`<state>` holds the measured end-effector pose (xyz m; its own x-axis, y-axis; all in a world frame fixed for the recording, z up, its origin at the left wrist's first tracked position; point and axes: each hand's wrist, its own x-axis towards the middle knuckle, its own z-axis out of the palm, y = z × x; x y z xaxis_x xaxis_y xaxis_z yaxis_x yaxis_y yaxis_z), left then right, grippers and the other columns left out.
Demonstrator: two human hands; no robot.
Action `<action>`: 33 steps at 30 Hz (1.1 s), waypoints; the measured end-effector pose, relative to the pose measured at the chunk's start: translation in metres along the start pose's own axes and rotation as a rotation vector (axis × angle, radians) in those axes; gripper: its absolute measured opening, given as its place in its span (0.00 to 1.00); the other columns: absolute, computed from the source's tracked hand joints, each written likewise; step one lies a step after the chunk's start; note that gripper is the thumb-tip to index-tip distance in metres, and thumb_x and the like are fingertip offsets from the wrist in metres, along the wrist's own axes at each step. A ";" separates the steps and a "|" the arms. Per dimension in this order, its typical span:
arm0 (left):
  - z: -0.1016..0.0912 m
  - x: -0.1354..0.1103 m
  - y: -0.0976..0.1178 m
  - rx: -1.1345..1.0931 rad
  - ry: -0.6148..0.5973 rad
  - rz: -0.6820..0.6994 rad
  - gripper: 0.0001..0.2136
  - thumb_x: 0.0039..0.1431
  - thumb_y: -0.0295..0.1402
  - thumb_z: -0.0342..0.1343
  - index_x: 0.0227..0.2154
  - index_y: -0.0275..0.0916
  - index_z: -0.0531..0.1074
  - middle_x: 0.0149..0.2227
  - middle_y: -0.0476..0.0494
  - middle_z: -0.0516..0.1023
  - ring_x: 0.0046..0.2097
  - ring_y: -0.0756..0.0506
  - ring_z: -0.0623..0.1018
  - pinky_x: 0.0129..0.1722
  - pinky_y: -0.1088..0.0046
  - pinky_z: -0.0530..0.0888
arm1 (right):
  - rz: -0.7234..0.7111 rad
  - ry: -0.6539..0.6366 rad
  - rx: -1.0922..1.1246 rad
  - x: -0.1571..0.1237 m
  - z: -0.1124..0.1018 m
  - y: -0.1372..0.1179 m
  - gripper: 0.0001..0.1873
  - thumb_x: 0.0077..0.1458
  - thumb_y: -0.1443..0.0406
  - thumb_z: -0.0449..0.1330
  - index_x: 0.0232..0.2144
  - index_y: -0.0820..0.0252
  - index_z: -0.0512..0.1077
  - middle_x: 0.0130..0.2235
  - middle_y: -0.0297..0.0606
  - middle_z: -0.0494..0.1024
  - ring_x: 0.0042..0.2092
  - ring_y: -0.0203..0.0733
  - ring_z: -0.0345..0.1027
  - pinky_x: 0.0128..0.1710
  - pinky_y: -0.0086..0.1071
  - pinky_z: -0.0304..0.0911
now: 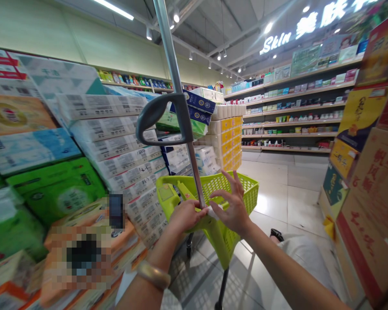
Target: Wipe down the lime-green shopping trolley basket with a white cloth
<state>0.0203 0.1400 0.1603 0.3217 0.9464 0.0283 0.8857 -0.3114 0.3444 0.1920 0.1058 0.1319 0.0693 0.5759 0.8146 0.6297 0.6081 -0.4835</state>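
A lime-green shopping basket [245, 189] on wheels stands on the floor in front of me, with a metal pull rod [177, 86] rising from its near rim and a grey loop handle [155, 118] part way up. My left hand [186, 214], a bangle on its wrist, is closed around the base of the rod. My right hand [233, 206] rests beside it at the rim, thumb and forefinger pinching a small white thing against the rod's foot, the other fingers spread upward.
Stacked packs of tissue and toilet paper [116, 150] fill the left side. Cardboard display boxes [371, 181] stand on the right. Shelves of bottles [294, 116] line the far wall under a lit "Skin" sign. Tiled aisle floor [287, 193] runs ahead.
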 end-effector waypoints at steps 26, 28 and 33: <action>-0.010 -0.047 -0.001 0.050 0.020 0.087 0.16 0.57 0.44 0.50 0.39 0.42 0.78 0.37 0.44 0.82 0.39 0.42 0.80 0.36 0.72 0.70 | 0.206 -0.270 0.370 -0.063 0.036 0.002 0.17 0.56 0.67 0.53 0.49 0.59 0.67 0.47 0.41 0.75 0.48 0.43 0.69 0.51 0.38 0.62; -0.013 -0.052 -0.004 0.043 0.003 0.072 0.17 0.56 0.44 0.51 0.40 0.43 0.78 0.36 0.45 0.82 0.38 0.42 0.80 0.36 0.72 0.71 | 0.233 -0.203 0.329 -0.066 0.039 0.003 0.16 0.56 0.64 0.55 0.48 0.59 0.67 0.47 0.43 0.75 0.48 0.44 0.69 0.51 0.39 0.62; -0.012 -0.065 -0.015 -0.001 0.128 0.044 0.17 0.54 0.45 0.52 0.42 0.43 0.75 0.32 0.47 0.82 0.36 0.43 0.81 0.36 0.70 0.72 | 0.346 -0.049 0.168 -0.069 0.050 -0.005 0.14 0.56 0.64 0.55 0.45 0.59 0.69 0.43 0.43 0.76 0.45 0.46 0.68 0.49 0.42 0.62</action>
<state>-0.0178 0.0838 0.1648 0.3149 0.9350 0.1631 0.8711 -0.3530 0.3415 0.1451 0.0902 0.0618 0.2157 0.7856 0.5799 0.4398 0.4520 -0.7760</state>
